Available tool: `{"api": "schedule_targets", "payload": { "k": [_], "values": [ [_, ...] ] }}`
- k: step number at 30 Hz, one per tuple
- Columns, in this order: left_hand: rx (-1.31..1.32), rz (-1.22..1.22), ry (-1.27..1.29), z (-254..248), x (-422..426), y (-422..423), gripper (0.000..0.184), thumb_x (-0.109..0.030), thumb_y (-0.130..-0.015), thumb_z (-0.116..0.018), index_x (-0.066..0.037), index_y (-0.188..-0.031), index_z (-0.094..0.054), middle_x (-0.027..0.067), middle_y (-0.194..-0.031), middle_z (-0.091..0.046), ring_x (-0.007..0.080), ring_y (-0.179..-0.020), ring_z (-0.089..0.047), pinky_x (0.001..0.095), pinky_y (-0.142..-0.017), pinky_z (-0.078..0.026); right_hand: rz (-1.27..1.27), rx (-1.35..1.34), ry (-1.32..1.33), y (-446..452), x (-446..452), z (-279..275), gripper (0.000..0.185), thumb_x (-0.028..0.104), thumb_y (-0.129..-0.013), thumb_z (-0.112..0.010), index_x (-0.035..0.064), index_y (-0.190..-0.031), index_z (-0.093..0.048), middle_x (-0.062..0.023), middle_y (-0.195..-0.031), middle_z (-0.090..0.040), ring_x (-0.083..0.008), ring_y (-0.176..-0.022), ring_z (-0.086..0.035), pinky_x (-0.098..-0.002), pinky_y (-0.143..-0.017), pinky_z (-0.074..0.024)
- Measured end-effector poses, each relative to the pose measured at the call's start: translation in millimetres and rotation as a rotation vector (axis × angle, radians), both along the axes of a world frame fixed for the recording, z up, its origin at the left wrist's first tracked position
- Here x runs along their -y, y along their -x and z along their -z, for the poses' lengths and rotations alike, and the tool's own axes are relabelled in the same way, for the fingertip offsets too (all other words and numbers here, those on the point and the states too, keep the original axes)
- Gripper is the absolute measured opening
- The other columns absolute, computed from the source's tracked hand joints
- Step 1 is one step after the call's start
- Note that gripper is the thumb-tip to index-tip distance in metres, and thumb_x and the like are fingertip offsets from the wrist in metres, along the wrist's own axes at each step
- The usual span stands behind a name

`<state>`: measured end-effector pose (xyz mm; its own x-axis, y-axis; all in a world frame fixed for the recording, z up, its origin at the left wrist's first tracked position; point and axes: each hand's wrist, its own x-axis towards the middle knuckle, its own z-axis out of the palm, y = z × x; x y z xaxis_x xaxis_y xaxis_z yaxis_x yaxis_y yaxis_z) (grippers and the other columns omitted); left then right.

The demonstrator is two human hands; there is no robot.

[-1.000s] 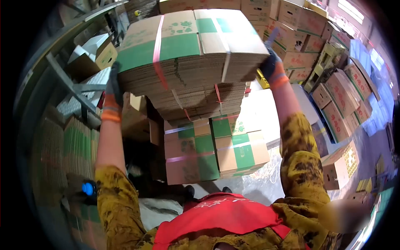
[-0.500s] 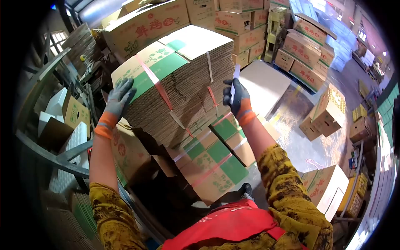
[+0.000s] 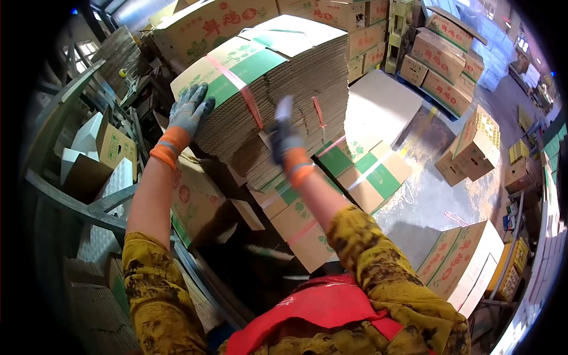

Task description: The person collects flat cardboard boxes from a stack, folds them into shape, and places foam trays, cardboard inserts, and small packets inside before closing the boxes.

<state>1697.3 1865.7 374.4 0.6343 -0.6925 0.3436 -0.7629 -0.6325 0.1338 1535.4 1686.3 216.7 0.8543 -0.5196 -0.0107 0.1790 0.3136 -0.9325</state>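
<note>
The left hand [image 3: 190, 112], gloved, rests at ten o'clock with fingers spread flat over the near left corner of the stack [image 3: 296, 89]; it presses rather than grasps. The right hand [image 3: 284, 143], well apart from it and just above the middle towards twelve, is curled round a pale tool [image 3: 284, 109] that points up; both are blurred, so whether the tool has an edge I cannot tell. The stack, flattened cardboard in many layers, stands at twelve, its near side facing the wearer. A pink strap [image 3: 251, 106] runs over its top and down that side between the hands, and a red strap [image 3: 318, 111] lies against the side at one o'clock. Lower bundles [image 3: 370, 177], strapped too, sit at three o'clock, and a metal frame [image 3: 89, 210] is at nine. In my judgement, good handling here means a firm, flat left palm on the corner so the layers stay square, fingers well out of the tool's line, and the tool angled away from the left wrist. Working one strap at a time with short, light strokes would spare the cardboard, and a tall stack like this could lean if pushed hard from one side.
</note>
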Motion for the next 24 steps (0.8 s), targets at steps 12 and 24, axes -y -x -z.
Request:
{"api": "schedule_targets", "payload": {
  "k": [12, 24],
  "values": [
    [0.074, 0.163, 0.044, 8.8, -9.4, -20.9, 0.052, -0.041, -0.091, -0.043, -0.022, -0.138, -0.038, 0.0127, -0.141, -0.036, 0.0321, -0.130, -0.031, 0.0415, -0.106, -0.022, 0.236, 0.002, -0.493, 26.6, 152.7, 39.0, 0.021, 0.029, -0.088, -0.052, 0.0096, -0.080, -0.057, -0.0010, -0.057, -0.047, -0.0141, -0.044, -0.044, -0.0283, -0.040, -0.0337],
    [-0.079, 0.273, 0.189, 5.0, -8.9, -23.4, 0.047, -0.033, -0.093, -0.046, -0.007, -0.133, -0.045, 0.0151, -0.137, -0.041, 0.0284, -0.128, -0.036, 0.0332, -0.105, -0.026, -0.260, -0.244, 0.887, 35.8, -89.4, 191.2, 0.024, 0.029, -0.091, -0.046, 0.0077, -0.090, -0.056, -0.0066, -0.077, -0.055, -0.0211, -0.068, -0.055, -0.0358, -0.062, -0.0440]
  ]
}}
